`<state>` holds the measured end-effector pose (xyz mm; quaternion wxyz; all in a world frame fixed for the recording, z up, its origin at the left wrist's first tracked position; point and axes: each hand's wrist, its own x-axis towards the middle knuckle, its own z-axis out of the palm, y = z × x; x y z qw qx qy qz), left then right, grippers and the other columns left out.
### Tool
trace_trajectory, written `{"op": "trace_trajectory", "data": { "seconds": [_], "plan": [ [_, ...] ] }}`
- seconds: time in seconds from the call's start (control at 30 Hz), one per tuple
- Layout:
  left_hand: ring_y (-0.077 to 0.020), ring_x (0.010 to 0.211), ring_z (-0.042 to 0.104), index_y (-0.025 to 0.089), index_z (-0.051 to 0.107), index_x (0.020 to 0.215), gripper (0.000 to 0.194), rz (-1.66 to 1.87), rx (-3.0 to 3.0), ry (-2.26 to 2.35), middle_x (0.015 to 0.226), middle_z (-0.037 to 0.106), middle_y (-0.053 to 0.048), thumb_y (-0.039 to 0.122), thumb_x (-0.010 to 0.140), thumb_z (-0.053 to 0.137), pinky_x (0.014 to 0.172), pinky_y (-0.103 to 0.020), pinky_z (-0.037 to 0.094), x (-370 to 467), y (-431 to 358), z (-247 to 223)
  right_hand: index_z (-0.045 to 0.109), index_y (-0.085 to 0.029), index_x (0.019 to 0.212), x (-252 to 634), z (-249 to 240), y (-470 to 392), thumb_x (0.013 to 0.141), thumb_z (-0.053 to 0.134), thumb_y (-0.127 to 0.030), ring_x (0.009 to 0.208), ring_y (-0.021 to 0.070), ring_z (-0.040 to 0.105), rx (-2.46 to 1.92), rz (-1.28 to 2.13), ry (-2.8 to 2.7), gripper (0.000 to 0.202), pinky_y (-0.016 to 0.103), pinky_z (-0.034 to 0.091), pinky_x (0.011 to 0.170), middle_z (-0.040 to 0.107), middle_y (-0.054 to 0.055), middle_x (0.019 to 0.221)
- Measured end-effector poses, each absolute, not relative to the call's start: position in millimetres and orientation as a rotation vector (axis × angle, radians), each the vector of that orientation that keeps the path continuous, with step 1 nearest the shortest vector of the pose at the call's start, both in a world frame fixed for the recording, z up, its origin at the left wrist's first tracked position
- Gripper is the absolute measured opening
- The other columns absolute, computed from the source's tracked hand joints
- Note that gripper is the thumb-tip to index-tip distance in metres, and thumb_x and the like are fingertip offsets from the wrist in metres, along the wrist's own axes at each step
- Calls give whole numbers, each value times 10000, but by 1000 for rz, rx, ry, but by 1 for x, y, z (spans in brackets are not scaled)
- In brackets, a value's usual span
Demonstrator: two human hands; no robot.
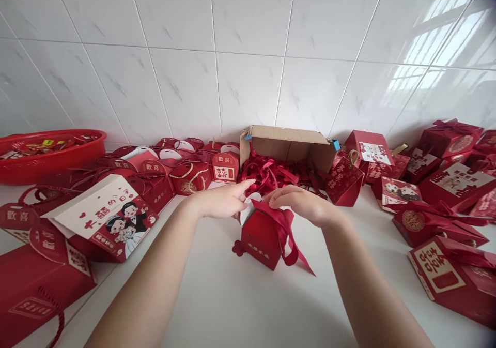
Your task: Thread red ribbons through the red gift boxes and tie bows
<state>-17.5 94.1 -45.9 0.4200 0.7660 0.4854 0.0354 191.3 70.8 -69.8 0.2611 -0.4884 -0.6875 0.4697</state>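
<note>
A small red gift box [261,237] with a dark red ribbon [289,234] stands on the white table [217,296] in front of me. At the box's upper left edge is my left hand [222,199], its index finger stretched out and the others curled; what they may grip is hidden. My right hand [298,202] bends over the top right of the box and touches the ribbon, its fingertips partly out of sight. White inner flaps show between the hands, and a small red flower-shaped piece hangs at the box's lower left.
Behind the box lies an open cardboard carton [290,133] with red ribbons [267,175] spilling out. Several red gift boxes line both sides, including a white-topped one [104,216] with a cartoon couple. A red plastic basket [58,167] sits far left, against the tiled wall.
</note>
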Motion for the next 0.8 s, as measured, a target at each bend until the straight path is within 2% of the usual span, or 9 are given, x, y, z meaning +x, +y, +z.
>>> {"op": "trace_trajectory", "data": {
  "seconds": [0.13,0.27,0.4,0.6,0.8],
  "plan": [
    [-194,903,632,302,115,1507,841,119,1893,1222,1207,612,-70,330,775,528,819,-293,456,-18,97,-50,732,-243,830,191,-68,71,753,570,-257,1054,262,582,-1381,1318,-1785,180,354,435,883,692,17,1040],
    [-204,886,651,291,119,1508,843,154,1895,1226,1138,644,-64,360,779,537,798,-297,470,-19,99,-52,719,-235,924,190,-66,69,765,579,-257,1185,252,525,-1420,1343,-1739,213,343,399,970,621,17,1252],
    [-212,877,667,284,134,1508,838,165,1874,1214,1074,682,-60,347,783,549,791,-303,480,-19,99,-53,716,-235,924,189,-65,68,771,568,-254,1210,253,509,-1430,1343,-1757,214,348,397,982,613,16,1270],
    [-222,957,658,319,165,1498,795,125,1903,1219,1290,582,-91,353,800,546,823,-313,484,-17,98,-51,721,-237,907,189,-67,68,757,577,-265,1236,261,487,-1469,1338,-1714,210,354,392,999,623,8,1259],
    [-220,955,666,282,151,1504,814,97,1911,1249,1295,586,-95,379,796,541,853,-312,474,-16,98,-49,725,-229,883,190,-69,72,773,559,-268,1201,250,517,-1412,1321,-1702,203,363,380,1018,636,22,1237]
  ]
}}
